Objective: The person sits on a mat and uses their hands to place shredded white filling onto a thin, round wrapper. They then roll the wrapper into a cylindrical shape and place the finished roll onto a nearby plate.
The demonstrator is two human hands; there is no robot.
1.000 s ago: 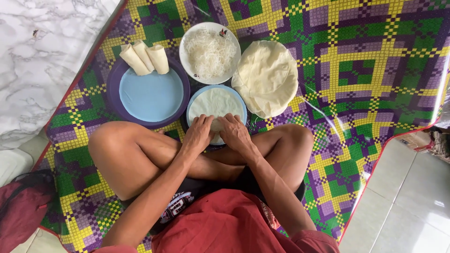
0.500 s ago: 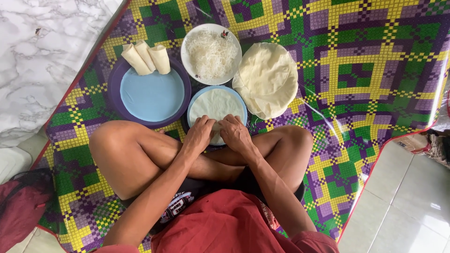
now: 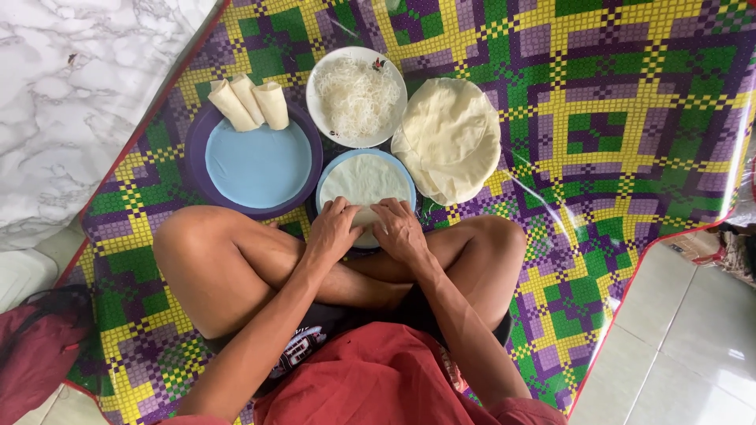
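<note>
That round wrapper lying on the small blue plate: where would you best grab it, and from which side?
Probably the near edge, from the person's own side. The wrapper lies flat on the blue plate, so only its thin rim offers a pinch. The left hand and right hand already rest on that near edge; the far half lies bare, beside the noodle plate.
</note>
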